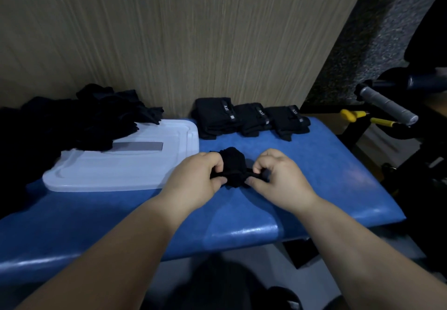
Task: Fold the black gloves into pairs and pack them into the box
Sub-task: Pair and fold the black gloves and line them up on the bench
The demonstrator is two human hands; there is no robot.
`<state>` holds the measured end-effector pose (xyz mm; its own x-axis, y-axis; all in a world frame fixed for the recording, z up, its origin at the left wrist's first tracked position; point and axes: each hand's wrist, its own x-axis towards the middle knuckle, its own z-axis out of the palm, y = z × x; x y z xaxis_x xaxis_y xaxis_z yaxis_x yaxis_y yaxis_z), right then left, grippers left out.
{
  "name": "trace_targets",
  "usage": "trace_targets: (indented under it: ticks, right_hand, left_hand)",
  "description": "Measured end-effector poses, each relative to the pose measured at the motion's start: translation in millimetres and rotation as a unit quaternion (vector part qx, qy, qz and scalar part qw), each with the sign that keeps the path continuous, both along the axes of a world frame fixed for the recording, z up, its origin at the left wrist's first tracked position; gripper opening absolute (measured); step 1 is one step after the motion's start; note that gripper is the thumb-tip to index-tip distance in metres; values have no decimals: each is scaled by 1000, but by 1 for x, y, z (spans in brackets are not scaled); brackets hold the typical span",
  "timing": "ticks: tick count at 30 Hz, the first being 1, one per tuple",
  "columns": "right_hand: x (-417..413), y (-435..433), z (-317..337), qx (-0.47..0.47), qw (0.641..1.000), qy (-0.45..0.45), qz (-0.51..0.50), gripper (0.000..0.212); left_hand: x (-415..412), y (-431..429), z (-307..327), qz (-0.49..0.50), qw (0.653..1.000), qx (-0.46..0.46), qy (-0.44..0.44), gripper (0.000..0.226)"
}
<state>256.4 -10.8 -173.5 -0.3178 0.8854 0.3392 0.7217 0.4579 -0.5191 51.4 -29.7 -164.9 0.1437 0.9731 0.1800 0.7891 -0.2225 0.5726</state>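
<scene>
I have the glove bundle [233,164] on the blue bench [326,164], dead centre in front of me. My left hand [200,176] is curled round its 9 o'clock side. My right hand [275,174] pinches a narrow band of the fabric between thumb and bent fingers at its 3 o'clock side. It looks like soft, light knit that squashes and would likely spring open if I slackened off. I judge the best hold is round the thick middle of the roll, with the band pulled snug, not out at a loose edge. Nothing here should break or slip much, though dark cloth hides its own folds. The loose gloves [84,116] are heaped at 10 o'clock, spilling onto a white lid [121,171]. Three folded pairs [254,118] sit in a row from 12 to 1 o'clock. I cannot see an open box.
</scene>
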Motion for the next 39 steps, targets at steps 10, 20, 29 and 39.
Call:
trace_targets:
  ticks: [10, 20, 29, 39]
  right_hand:
    - [-8, -4, 8, 5, 996, 44, -72, 40]
    - [-13, -9, 15, -53, 979, 160, -113, 42]
    - [-7, -11, 21, -215, 923, 315, 49, 28]
    - [-5, -6, 19, -60, 969, 226, -78, 25]
  left_hand:
    - [9, -4, 6, 36, 998, -9, -47, 17]
    - [15, -6, 7, 53, 995, -18, -86, 19]
    - [12, -3, 10, 76, 989, -2, -126, 13]
    - [22, -11, 15, -7, 978, -36, -207, 25]
